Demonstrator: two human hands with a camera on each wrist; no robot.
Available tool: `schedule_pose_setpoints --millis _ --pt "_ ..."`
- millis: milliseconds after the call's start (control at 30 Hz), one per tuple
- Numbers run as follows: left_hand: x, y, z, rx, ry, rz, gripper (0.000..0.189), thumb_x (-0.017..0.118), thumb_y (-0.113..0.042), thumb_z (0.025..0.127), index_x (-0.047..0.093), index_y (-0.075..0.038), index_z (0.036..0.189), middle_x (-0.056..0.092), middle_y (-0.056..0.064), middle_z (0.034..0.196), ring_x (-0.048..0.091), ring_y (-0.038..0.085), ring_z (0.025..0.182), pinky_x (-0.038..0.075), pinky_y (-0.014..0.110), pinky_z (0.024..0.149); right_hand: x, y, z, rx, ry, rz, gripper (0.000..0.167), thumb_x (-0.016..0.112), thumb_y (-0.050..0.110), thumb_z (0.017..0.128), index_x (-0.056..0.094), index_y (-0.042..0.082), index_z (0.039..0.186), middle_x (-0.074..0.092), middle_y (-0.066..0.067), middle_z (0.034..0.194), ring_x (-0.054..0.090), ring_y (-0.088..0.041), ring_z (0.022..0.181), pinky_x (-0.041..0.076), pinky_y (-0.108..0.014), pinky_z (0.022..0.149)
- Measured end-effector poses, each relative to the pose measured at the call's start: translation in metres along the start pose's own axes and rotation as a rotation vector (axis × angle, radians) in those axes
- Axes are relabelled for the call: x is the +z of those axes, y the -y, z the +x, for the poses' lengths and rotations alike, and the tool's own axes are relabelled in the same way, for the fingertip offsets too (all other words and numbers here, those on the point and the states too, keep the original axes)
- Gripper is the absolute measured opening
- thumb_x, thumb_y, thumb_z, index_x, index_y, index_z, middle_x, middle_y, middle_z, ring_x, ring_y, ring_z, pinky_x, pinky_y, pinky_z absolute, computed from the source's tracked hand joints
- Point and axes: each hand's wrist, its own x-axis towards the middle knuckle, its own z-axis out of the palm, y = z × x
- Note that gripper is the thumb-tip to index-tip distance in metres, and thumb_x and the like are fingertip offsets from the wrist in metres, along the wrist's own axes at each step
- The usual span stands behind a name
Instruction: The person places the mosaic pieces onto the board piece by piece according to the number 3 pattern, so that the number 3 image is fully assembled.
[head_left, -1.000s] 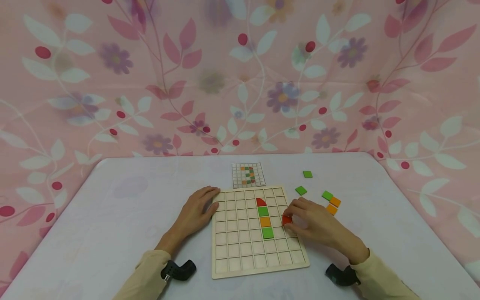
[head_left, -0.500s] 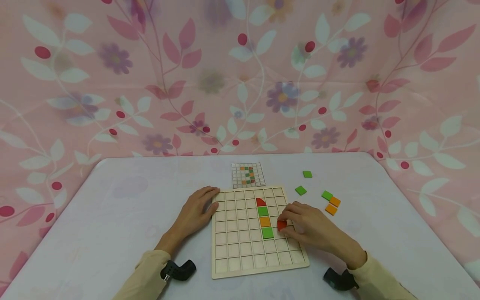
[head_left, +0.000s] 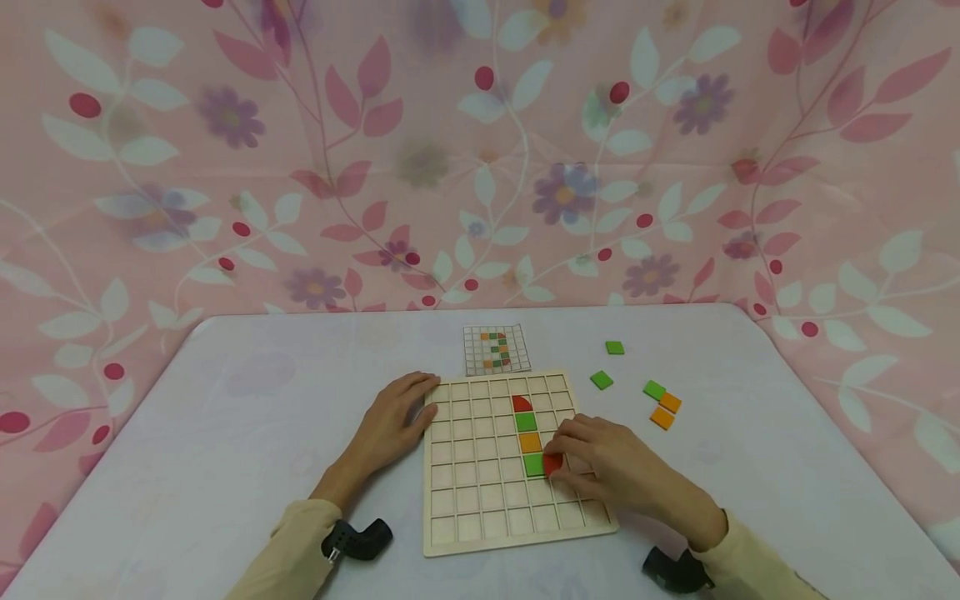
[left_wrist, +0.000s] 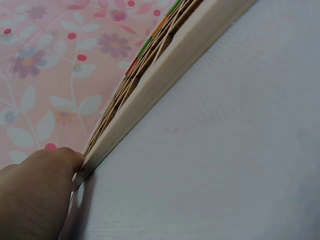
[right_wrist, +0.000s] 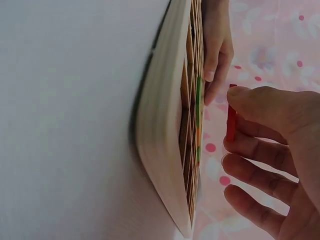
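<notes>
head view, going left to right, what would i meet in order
Left hand, white gridded card, held red tile, two separate green square tiles, cluster of one green and two orange square tiles

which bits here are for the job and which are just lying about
In the job:
grid board, touched by the left hand
red tile, pinched in the right hand
four tiles set in the board
three loose green tiles, likely
two loose orange tiles, likely
pattern card, likely the guide

Only surroundings, I'd say:
white tablecloth
floral backdrop
black wrist-worn devices
</notes>
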Motion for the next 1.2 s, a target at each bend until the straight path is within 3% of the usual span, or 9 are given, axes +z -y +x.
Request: schedule_pose_setpoints --millis 300,900,1200 --pt "0.001 0.001 0.000 0.001 0.002 0.000 0.042 0.059 -0.025 0.093 0.056 -0.007 0.131 0.056 0.011 0.132 0.050 0.029 0.126 0.038 0.049 0.105 0.002 0.006 0.001 0.001 0.044 -0.010 0.027 0.068 0.042 0.084 0.069 0.025 0.105 0.060 0.015 0.102 0.054 -0.002 0.093 0.052 -0.025 0.081" --pt "0.001 0.002 0.001 0.003 0.000 0.006 0.042 0.059 -0.025 0.093 0.056 -0.007 0.131 0.056 0.010 0.132 0.050 0.028 0.125 0.039 0.049 0.105 0.011 0.017 0.001 -0.068 -0.014 0.005 0.020 0.072 0.037 0.082 0.071 0.024 0.098 0.061 0.014 0.096 0.055 -0.002 0.088 0.050 -0.023 0.078" --pt "0.001 0.002 0.001 0.004 0.002 0.004 0.042 0.060 -0.024 0.092 0.057 -0.008 0.131 0.057 0.010 0.131 0.051 0.028 0.125 0.039 0.049 0.104 0.013 0.019 0.000 -0.031 0.018 -0.008 0.021 0.072 0.036 0.082 0.072 0.024 0.099 0.060 0.015 0.095 0.053 -0.001 0.085 0.050 -0.022 0.074"
